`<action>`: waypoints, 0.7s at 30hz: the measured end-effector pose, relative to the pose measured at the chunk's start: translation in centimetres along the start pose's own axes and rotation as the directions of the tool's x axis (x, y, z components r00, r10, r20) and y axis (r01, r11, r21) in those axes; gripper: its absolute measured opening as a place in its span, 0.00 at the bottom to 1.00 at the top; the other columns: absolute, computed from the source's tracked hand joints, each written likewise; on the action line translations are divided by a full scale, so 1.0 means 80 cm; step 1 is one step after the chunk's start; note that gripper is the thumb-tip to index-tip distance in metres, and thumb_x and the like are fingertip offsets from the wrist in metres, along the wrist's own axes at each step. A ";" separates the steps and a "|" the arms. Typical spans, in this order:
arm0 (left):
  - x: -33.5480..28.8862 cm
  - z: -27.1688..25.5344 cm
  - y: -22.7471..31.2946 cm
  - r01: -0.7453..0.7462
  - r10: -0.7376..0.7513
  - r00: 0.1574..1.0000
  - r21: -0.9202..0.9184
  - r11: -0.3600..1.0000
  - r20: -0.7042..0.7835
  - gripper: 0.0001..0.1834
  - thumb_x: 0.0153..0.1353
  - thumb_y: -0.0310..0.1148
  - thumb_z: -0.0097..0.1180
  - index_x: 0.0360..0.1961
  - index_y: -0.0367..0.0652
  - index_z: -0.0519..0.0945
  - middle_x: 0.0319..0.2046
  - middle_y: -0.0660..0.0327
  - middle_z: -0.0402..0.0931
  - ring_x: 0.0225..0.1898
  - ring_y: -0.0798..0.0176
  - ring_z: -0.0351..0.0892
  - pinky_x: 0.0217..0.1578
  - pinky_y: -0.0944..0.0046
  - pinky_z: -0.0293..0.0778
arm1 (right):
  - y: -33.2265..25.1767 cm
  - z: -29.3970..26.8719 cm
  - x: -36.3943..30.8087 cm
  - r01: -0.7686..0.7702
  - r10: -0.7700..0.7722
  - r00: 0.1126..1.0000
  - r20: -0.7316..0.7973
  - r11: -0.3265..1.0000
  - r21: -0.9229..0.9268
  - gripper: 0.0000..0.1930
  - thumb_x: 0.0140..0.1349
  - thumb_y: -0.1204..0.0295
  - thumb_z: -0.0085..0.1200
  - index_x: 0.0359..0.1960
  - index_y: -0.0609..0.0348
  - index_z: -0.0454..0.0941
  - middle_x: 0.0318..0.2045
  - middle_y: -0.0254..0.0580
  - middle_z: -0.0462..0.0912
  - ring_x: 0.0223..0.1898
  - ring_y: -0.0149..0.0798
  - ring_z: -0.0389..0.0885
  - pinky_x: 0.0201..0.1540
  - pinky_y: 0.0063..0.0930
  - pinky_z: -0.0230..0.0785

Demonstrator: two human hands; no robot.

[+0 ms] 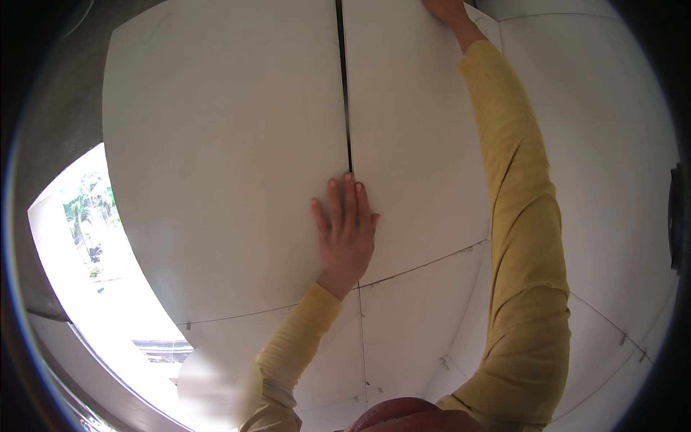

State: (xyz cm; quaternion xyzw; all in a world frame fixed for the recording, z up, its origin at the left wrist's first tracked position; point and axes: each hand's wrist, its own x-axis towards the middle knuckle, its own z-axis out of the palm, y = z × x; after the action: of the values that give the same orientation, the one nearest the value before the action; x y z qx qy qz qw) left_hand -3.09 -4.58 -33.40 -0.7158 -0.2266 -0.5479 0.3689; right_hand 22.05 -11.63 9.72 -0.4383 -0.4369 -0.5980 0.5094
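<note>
Two large white panels, a left panel [216,165] and a narrower right panel [410,144], stand side by side with a dark narrow gap [344,86] between them. My left hand [348,241] lies flat with its fingers stretched out, palm against the panels at the lower end of that gap, and holds nothing. Up at the top edge, my right hand [448,13] touches the right panel near its far right corner. Its fingers are cut off by the frame, so their pose is hidden. Both arms wear yellow sleeves.
More white panels [410,317] with thin seams and small dark clips continue below and on the right [597,144]. At left, a bright opening [93,230] shows greenery outside. A dark grey surface [68,115] borders the upper left. Something dark red and rounded [410,416] shows at the lower edge.
</note>
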 end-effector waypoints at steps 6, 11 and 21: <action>0.004 -0.001 0.001 -0.001 0.000 0.999 0.050 0.999 0.035 0.32 0.72 0.46 0.48 0.68 0.32 0.67 0.73 0.45 0.57 0.75 0.39 0.52 0.69 0.28 0.46 | 0.008 0.034 -0.003 0.057 -0.046 0.993 -0.106 0.993 0.100 0.32 0.67 0.45 0.54 0.34 0.72 0.79 0.37 0.69 0.82 0.43 0.66 0.80 0.48 0.55 0.70; 0.004 0.002 -0.005 -0.004 0.001 0.999 0.080 0.997 0.034 0.32 0.72 0.45 0.50 0.68 0.33 0.67 0.74 0.47 0.57 0.76 0.40 0.50 0.70 0.28 0.44 | -0.005 0.041 -0.003 0.012 -0.013 1.000 0.010 0.995 0.095 0.30 0.67 0.47 0.55 0.34 0.72 0.78 0.32 0.69 0.81 0.38 0.66 0.80 0.44 0.56 0.69; 0.008 0.000 -0.008 -0.010 0.007 1.000 0.153 0.988 0.023 0.33 0.69 0.46 0.54 0.67 0.34 0.69 0.73 0.48 0.58 0.76 0.41 0.51 0.70 0.29 0.45 | 0.007 0.036 0.004 0.184 -0.181 0.981 0.072 0.982 -0.034 0.33 0.68 0.44 0.49 0.41 0.72 0.80 0.40 0.70 0.82 0.45 0.67 0.80 0.50 0.54 0.70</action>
State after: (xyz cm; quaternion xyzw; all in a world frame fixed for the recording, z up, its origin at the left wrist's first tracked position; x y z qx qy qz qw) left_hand -3.34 -4.23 -32.65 -0.6924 -0.2690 -0.5194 0.4224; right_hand 22.83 -8.99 10.77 -0.4268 -0.4803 -0.6354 0.4282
